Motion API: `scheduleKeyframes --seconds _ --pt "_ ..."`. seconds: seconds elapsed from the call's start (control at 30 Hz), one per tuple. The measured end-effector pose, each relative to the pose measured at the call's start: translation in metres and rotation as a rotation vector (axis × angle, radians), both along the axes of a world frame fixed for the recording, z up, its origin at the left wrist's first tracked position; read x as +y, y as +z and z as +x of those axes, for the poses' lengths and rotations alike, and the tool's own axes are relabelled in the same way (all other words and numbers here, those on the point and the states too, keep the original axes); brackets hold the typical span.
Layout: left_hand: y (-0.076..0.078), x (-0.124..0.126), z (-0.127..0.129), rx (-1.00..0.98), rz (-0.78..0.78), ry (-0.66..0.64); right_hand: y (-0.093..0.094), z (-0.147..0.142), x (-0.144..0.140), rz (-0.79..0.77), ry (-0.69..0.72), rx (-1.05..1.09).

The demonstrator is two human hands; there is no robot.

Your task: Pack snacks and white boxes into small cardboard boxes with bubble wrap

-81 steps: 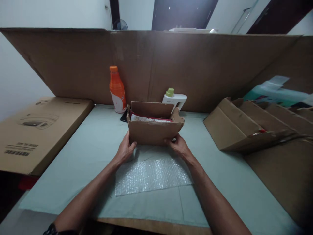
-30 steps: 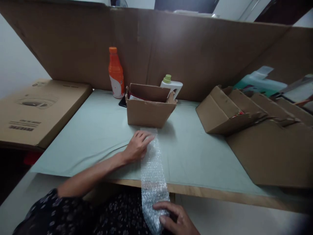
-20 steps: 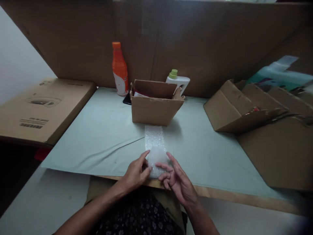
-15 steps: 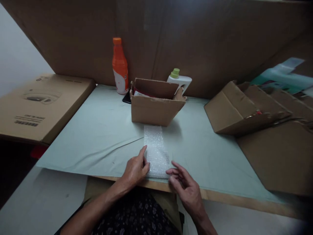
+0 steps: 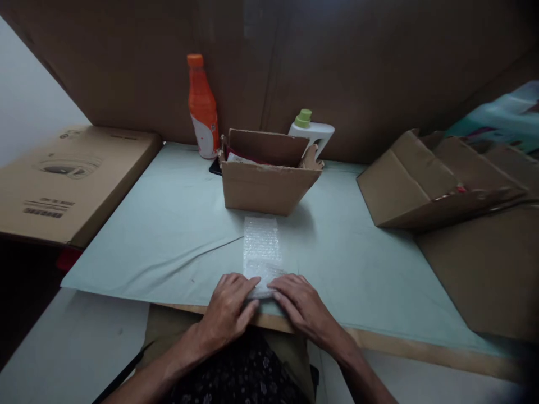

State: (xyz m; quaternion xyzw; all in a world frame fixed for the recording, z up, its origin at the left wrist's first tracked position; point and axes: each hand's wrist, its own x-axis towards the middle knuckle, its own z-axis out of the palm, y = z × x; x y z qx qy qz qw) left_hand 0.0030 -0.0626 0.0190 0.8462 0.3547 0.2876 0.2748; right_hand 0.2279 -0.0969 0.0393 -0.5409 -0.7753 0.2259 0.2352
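A strip of clear bubble wrap (image 5: pixel 261 241) lies lengthwise on the pale green cloth, its near end folded over into a thicker bundle close to the table's front edge. My left hand (image 5: pixel 229 300) grips the left side of that folded end, thumb below and fingers on top. On the right side, my right hand (image 5: pixel 300 303) pinches the same end with fingers over it and thumb underneath. Whether anything is wrapped inside the fold is hidden. Just beyond the far end of the strip stands an open cardboard box (image 5: pixel 269 188) with a few items inside that I cannot make out.
Behind the box stand an orange bottle (image 5: pixel 204 112) and a white bottle with a green cap (image 5: pixel 311 132). A dark flat object (image 5: pixel 215 166) lies beside the box. A large flat carton (image 5: pixel 76 179) is at left; cardboard boxes (image 5: pixel 404 179) stand at right.
Both hands have come together on the near end of the bubble wrap and closed on it. That end is now folded further away from me, so the strip looks shorter.
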Motion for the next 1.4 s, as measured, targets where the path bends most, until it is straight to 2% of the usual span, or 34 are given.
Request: scheduleKeyframes --seconds 0.07,0.17,0.2,0.27,0.37,0.47,0.57,0.7,0.77,0.87,1.0,1.1,1.17,1.27,1.33,1.4 --pt "-0.007 0.008 0.005 0.026 -0.029 0.079 -0.002 0.001 0.009 0.006 -0.088 0.058" --pt "-0.014 0.025 0.013 0.089 -0.033 0.153 -0.011 0.003 0.012 0.248 -0.260 0.030" --pt "-0.015 0.029 0.015 0.116 -0.022 0.162 -0.014 0.003 0.010 0.328 -0.266 -0.004" --pt "-0.014 0.034 0.016 0.152 0.006 0.178 -0.018 0.004 0.006 0.395 -0.181 -0.079" --pt "-0.011 0.031 0.013 0.110 0.091 0.197 -0.022 0.002 0.003 0.336 -0.067 -0.159" --pt "-0.006 0.022 0.005 0.035 0.151 0.093 -0.021 0.001 0.008 0.262 -0.073 -0.127" --pt "-0.005 0.021 0.000 0.005 0.098 0.030 -0.017 0.002 0.015 0.183 -0.069 -0.037" --pt "-0.010 0.039 0.004 0.027 0.037 0.129 -0.013 0.002 0.022 0.318 -0.164 -0.053" --pt "-0.013 0.050 0.008 0.081 0.041 0.195 -0.013 -0.001 0.025 0.378 -0.136 -0.117" --pt "-0.015 0.057 0.010 0.095 0.079 0.247 -0.016 -0.006 0.029 0.350 -0.055 -0.236" --pt "-0.011 0.047 0.002 0.020 0.144 0.114 -0.018 -0.007 0.033 0.285 -0.071 -0.221" --pt "-0.008 0.040 -0.007 -0.011 0.093 0.037 -0.014 -0.003 0.030 0.191 -0.037 -0.117" --pt "-0.008 0.041 -0.009 -0.010 0.066 0.058 -0.012 -0.001 0.027 0.193 -0.057 -0.091" --pt "-0.011 0.052 -0.004 0.065 0.074 0.146 -0.012 -0.004 0.027 0.339 -0.126 -0.160" --pt "-0.013 0.061 0.001 0.133 0.077 0.212 -0.013 -0.009 0.031 0.387 -0.100 -0.247" --pt "-0.013 0.067 0.005 0.151 0.063 0.269 -0.015 -0.014 0.039 0.357 -0.050 -0.324"
